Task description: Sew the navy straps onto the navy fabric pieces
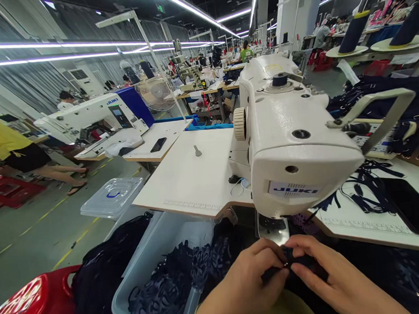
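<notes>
My left hand and my right hand meet just in front of the sewing machine. Between them they pinch a small dark navy strap, and a tiny bright glint shows beside the left fingertips. Thumb and fingers of each hand are closed on the strap; its exact shape is mostly hidden by them. The machine's lit metal sewing bed lies right behind my fingertips. A bangle circles my left wrist.
A clear plastic bin of navy straps stands at lower left, near a red stool. On the white table lies a small grey metal piece. A black phone and loose straps lie at right.
</notes>
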A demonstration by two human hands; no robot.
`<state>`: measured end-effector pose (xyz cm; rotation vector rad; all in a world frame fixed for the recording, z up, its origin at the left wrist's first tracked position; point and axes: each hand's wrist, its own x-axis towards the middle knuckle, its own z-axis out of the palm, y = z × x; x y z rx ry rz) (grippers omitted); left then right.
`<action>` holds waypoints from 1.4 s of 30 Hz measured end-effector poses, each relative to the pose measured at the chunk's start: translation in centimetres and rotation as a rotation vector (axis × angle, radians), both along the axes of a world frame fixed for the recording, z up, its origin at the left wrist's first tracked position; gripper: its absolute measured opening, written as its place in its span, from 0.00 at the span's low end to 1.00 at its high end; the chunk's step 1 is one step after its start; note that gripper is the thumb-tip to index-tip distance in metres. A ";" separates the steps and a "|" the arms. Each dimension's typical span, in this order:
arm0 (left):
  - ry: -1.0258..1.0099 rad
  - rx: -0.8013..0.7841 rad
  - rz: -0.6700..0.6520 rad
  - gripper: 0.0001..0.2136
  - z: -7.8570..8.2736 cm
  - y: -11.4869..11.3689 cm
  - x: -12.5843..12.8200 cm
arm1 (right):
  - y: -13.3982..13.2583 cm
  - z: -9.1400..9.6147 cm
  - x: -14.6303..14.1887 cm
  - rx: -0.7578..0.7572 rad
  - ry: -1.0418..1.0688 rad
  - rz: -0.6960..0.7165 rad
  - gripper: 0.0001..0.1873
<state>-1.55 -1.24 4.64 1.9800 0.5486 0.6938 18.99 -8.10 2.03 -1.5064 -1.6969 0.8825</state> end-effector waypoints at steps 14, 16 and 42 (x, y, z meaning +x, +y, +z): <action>-0.234 -0.613 0.255 0.13 -1.8 0.2 0.8 | 0.4 -0.1 -0.2 0.550 -0.101 -0.327 0.03; -0.221 -0.615 0.301 0.14 -1.9 0.2 0.9 | -0.2 -0.6 -0.2 0.540 -0.038 -0.319 0.07; -0.303 0.380 0.306 0.07 -3.1 -1.2 2.0 | -0.4 -3.2 -3.1 0.608 0.367 -0.206 0.12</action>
